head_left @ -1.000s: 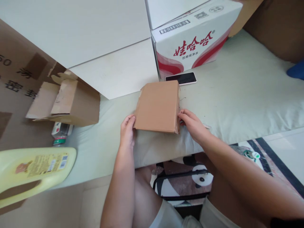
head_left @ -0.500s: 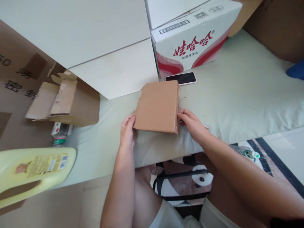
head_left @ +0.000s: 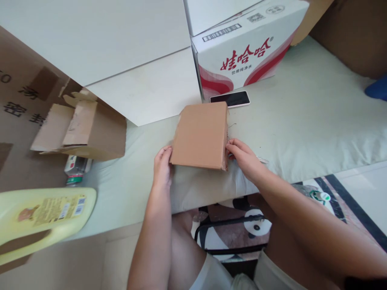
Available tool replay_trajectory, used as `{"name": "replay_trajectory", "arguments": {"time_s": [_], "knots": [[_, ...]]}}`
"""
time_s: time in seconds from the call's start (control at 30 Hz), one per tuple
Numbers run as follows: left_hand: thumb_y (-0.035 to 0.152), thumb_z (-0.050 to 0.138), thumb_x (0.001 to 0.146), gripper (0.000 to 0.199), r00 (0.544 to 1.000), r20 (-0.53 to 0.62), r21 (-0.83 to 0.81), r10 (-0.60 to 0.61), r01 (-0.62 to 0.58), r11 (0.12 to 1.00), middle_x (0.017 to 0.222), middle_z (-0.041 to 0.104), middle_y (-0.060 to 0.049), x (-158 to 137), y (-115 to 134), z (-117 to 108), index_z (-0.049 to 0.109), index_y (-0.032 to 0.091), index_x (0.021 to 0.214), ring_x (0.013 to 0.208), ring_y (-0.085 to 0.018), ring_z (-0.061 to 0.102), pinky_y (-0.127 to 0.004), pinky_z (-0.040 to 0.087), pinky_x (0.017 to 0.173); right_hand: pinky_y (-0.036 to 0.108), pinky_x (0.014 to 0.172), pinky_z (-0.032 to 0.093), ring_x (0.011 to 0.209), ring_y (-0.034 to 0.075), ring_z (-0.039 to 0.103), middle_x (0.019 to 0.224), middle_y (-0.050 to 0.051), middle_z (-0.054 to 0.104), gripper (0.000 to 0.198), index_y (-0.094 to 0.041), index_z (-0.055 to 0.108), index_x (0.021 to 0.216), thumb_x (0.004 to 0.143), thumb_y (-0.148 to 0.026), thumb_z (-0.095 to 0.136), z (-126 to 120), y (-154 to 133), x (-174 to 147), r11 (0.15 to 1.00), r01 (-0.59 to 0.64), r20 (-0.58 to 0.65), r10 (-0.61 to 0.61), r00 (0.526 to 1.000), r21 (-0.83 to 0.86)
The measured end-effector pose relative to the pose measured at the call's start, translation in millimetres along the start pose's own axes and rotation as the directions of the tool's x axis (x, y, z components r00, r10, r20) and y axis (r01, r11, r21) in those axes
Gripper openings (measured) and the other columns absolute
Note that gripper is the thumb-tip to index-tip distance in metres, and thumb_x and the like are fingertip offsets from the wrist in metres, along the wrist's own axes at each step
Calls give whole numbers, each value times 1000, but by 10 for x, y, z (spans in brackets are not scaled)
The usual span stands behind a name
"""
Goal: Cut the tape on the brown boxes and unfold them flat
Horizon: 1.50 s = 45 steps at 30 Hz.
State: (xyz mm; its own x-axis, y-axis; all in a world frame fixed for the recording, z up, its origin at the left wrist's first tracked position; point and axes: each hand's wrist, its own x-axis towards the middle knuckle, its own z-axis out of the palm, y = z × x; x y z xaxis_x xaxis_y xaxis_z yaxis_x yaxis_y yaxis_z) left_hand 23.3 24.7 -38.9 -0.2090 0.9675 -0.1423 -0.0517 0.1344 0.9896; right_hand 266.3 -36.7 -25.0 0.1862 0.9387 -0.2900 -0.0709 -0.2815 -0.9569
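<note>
In the head view a small brown cardboard box (head_left: 200,135) sits near the front edge of the cloth-covered surface, between my two hands. My left hand (head_left: 163,166) pinches its lower left corner. On the opposite side my right hand (head_left: 242,155) has thumb and fingers closed on the box's right edge, which looks rough. A thin pale object (head_left: 262,160) lies partly hidden behind my right hand, and I cannot make out its kind. Just beyond the box lies a phone (head_left: 232,99) with a dark screen.
A white and red water carton (head_left: 244,60) and a large white box (head_left: 151,90) stand behind. To the left are an opened cardboard box (head_left: 105,133), a small bottle (head_left: 75,171) and a yellow jug (head_left: 60,209). Below, a panda-patterned seat (head_left: 223,229) shows between my legs.
Almost nothing differs. Both hands keep the same hold on the cardboard box, and the view has shifted very slightly.
</note>
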Motion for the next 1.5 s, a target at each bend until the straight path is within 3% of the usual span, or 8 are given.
{"name": "replay_trajectory", "arguments": {"time_s": [1.0, 1.5], "knots": [[42, 77, 63, 22, 1000, 2, -24, -23, 23, 999, 77, 74, -1, -13, 18, 45, 74, 22, 71, 73, -17, 64, -27, 47, 68, 36, 78, 37, 79, 19, 49, 76, -1, 52, 26, -25, 49, 74, 80, -49, 53, -41, 44, 4, 995, 47, 45, -43, 998, -89], [39, 75, 67, 18, 1000, 16, -25, -20, 20, 999, 80, 76, -1, 8, -31, 27, 75, 22, 73, 77, -17, 66, -28, 48, 72, 38, 78, 38, 79, 20, 51, 76, 0, 52, 25, -25, 49, 76, 81, -49, 52, -43, 52, 14, 993, 57, 71, -50, 996, -104]]}}
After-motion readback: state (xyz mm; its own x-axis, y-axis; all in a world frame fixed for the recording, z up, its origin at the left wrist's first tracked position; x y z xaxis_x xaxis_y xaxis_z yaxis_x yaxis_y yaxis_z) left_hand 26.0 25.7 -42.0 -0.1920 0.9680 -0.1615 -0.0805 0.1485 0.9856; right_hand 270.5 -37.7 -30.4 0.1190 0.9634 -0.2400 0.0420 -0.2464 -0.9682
